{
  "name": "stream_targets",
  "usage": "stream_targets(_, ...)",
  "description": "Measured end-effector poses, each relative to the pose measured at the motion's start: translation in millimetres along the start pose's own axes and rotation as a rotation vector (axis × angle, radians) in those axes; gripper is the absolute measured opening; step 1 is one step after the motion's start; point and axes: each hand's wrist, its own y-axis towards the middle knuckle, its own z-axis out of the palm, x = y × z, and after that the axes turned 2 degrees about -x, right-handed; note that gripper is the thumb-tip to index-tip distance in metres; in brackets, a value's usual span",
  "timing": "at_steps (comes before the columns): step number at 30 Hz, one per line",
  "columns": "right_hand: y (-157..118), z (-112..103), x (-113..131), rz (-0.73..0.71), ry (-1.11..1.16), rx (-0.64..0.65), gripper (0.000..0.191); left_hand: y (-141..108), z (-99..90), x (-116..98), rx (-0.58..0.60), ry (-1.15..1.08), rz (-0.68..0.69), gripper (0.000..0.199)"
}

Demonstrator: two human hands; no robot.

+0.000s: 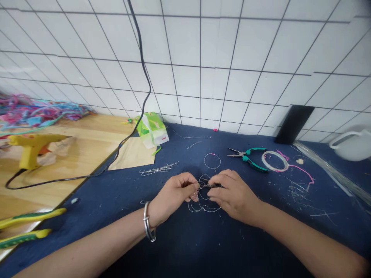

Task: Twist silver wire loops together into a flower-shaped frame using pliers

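Note:
A thin wire frame made of several loops (212, 210) is held between my two hands over the dark blue cloth (208, 247). My left hand (181, 193), with a silver bracelet (147, 222) at its wrist, pinches the frame's left side between thumb and fingers. On the right side, my right hand (232, 193) has its fingers closed on the wire. One round loop (205, 159) with a bit of pink on top stands out beyond the hands. The fingertips hide the middle of the frame.
Teal-handled pliers (251, 158) and a clear ring (274, 170) with pink pieces lie right. Wire pieces (159, 169) lie left of centre, near a green packet (150, 129). A yellow glue gun (29, 148) and yellow-green handles (31, 226) are far left; a black cord crosses there.

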Motion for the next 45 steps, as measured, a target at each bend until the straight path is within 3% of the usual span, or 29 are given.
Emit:
stream_targets(4, 2.6, -1.9, -1.0, 0.137, 0.133, -0.149, 0.015, 1.6, -2.1, 2.5, -0.015, -0.007, -0.014, 0.012)
stream_targets(7, 3.4, -1.7, -2.2, 0.399, 0.248, -0.238, 0.019, 2.4, -3.8, 4.0, -0.032, -0.020, -0.029, 0.013)
stream_targets(10, 3.5, 0.2, -3.9, 0.654, 0.437, -0.127, 0.020, 2.1, -4.7, 4.4, -0.045, -0.032, -0.043, 0.013)
stream_targets(14, 3.6, 3.1, -4.1, 0.777, 0.648, 0.025, 0.017, 1.4, -4.5, 3.6, -0.042, -0.034, -0.058, 0.012)
stream_targets(19, 5.8, 0.4, -0.2, 0.828, 0.811, 0.072, 0.013, -1.2, -3.2, -0.7, -0.014, -0.050, -0.088, 0.012)
stream_targets(24, 7.1, -2.8, 5.2, 0.845, 0.927, 0.082, 0.013, -4.7, -5.9, -6.1, 0.114, -0.070, -0.145, 0.013)
stream_targets(30, 8.3, 0.7, 6.8, 0.917, 0.801, 0.173, 0.018, -0.6, -9.8, -4.9, 0.180, 0.116, -0.164, 0.016)
stream_targets(36, 7.7, 4.1, 5.3, 0.875, 0.704, 0.191, 0.020, -2.6, -14.5, -0.6, 0.212, 0.275, -0.171, 0.017)
stream_targets(45, 7.0, -2.6, 3.4, 0.836, 0.597, 0.258, 0.023, -3.6, -17.1, 4.8, 0.201, 0.427, -0.053, 0.030)
